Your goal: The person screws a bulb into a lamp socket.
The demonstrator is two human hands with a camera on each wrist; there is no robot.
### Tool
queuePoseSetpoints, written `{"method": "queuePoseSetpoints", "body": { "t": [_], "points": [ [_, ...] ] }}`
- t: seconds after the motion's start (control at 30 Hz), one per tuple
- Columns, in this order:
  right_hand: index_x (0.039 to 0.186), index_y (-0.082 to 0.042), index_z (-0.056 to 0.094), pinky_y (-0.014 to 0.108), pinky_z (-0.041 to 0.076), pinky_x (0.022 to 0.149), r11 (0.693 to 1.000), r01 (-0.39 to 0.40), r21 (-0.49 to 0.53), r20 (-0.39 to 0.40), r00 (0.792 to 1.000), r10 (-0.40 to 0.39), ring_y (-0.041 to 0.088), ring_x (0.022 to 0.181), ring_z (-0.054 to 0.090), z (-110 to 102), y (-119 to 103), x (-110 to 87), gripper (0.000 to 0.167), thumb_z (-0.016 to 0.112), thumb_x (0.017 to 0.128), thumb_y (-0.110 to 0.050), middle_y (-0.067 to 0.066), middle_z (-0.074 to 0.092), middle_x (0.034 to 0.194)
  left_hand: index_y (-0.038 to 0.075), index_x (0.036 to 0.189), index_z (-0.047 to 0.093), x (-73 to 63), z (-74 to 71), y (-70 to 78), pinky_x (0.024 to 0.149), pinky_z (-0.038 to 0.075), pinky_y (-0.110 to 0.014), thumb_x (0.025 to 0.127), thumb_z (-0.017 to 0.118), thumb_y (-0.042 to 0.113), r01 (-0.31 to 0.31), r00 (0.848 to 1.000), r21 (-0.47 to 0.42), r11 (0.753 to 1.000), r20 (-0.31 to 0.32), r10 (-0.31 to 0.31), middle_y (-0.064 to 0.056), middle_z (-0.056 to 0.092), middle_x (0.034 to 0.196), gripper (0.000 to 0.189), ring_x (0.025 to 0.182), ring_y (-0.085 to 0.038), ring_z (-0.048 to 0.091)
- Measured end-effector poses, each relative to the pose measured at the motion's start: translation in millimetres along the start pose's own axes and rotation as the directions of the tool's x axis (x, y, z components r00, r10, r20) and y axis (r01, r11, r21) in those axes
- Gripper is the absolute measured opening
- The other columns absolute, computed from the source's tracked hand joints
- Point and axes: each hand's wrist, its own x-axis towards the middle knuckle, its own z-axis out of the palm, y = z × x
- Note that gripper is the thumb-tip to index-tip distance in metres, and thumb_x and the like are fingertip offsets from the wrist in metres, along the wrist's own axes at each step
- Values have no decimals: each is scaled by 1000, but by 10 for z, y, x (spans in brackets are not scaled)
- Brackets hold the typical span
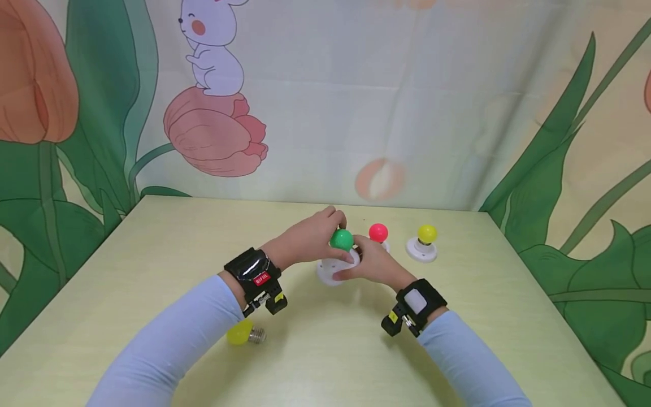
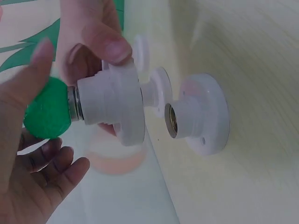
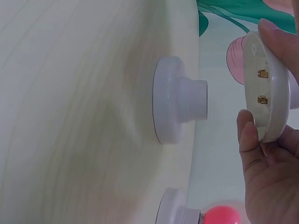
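Observation:
My left hand [image 1: 312, 236] has its fingers curled around a green light bulb [image 1: 342, 239], with the thumb blurred over it in the left wrist view. The bulb's metal screw base sits partly inside a white lamp socket [image 2: 110, 100], some thread still showing. My right hand [image 1: 378, 264] grips that socket by its round base, tilted and raised off the table. The socket's open underside shows two brass terminals [image 3: 263, 73] in the right wrist view. Just below it, a second white socket [image 3: 169, 100] stands upright on the table with no bulb in it.
A red bulb [image 1: 378, 232] in a white socket stands behind my right hand. Farther right is a yellow bulb [image 1: 427, 233] in its own socket [image 1: 421, 251]. A loose yellow bulb [image 1: 240, 332] lies beside my left forearm. A printed curtain [image 1: 325, 113] hangs behind the table.

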Motion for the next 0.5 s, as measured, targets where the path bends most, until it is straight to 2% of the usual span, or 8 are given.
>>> {"method": "queuePoseSetpoints", "body": {
  "t": [0.13, 0.3, 0.37, 0.43, 0.5],
  "points": [
    [121, -17, 57, 33, 53, 83, 1000, 11, 13, 5, 1000, -11, 18, 96, 62, -5, -8, 6, 63, 88, 69, -35, -3, 65, 112, 8, 115, 56, 8, -13, 13, 81, 52, -23, 81, 77, 38, -45, 999, 2, 999, -3, 45, -5, 51, 106, 51, 93, -16, 54],
    [126, -15, 54, 35, 52, 86, 1000, 22, 12, -2, 1000, -22, 21, 100, 61, -19, -17, -1, 68, 88, 70, -32, 1, 63, 117, 11, 122, 60, 29, -63, -39, 97, 48, -28, 84, 76, 14, -130, 988, -117, 985, 62, 138, -3, 56, 117, 42, 109, -17, 55],
    [129, -14, 53, 34, 52, 86, 1000, 15, 4, -5, 1000, -15, 21, 101, 61, -17, -19, -4, 72, 88, 69, -32, 2, 62, 119, 12, 128, 59, 29, -81, -51, 104, 44, -33, 84, 74, 5, -140, 983, -163, 977, 99, 158, -2, 56, 127, 47, 119, -19, 53],
    [128, -12, 54, 33, 53, 84, 1000, 2, -9, -8, 1000, -2, 21, 99, 61, -15, -21, -4, 72, 88, 68, -34, 2, 62, 118, 14, 136, 54, 26, -94, -44, 107, 41, -36, 82, 74, 1, -115, 982, -205, 972, 125, 142, -3, 51, 138, 59, 128, -20, 48],
    [126, -10, 55, 32, 53, 82, 1000, -11, -16, -9, 1000, 11, 20, 96, 62, -13, -26, -3, 71, 88, 68, -35, 3, 63, 115, 14, 142, 47, 25, -101, -26, 107, 42, -38, 80, 78, 5, -64, 987, -228, 972, 127, 94, -6, 44, 143, 71, 132, -25, 44]
  ]
}}
